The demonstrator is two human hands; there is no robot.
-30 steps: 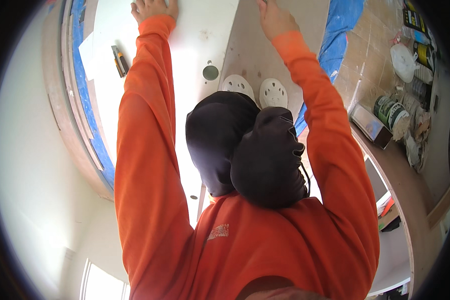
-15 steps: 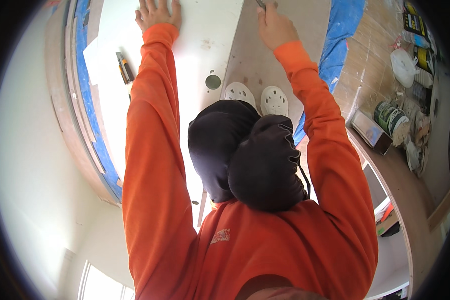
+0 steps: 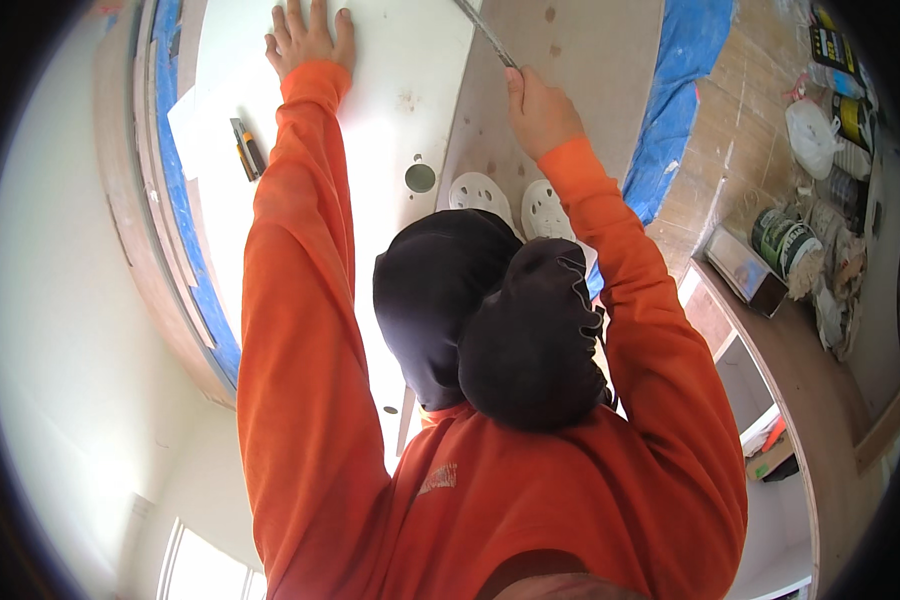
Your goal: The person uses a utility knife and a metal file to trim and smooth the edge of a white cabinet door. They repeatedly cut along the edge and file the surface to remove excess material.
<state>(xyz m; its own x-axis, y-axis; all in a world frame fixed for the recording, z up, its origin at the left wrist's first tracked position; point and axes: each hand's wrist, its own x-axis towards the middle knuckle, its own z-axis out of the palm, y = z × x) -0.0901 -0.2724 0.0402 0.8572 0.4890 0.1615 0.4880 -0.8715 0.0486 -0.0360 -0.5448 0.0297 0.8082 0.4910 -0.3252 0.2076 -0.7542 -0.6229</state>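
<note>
My left hand lies flat on a large white panel, its fingers spread. Closed around the end of a narrow grey metal file, my right hand is beyond my feet, to the right of the panel's edge. The file slants up and left toward that edge; its far end is cut off by the top of the picture. A yellow and black utility knife rests on the panel, left of my left forearm. Nearer to me, a round hole is cut through the panel.
White clogs are on my feet beside the panel. Blue sheeting runs along the floor at right. Beyond it stand a paint can, a metal tin and a white plastic bag. An open-fronted cabinet is at lower right.
My right hand has come back toward me, and more of the file shows now. My left hand remains flat on the panel, barely shifted.
</note>
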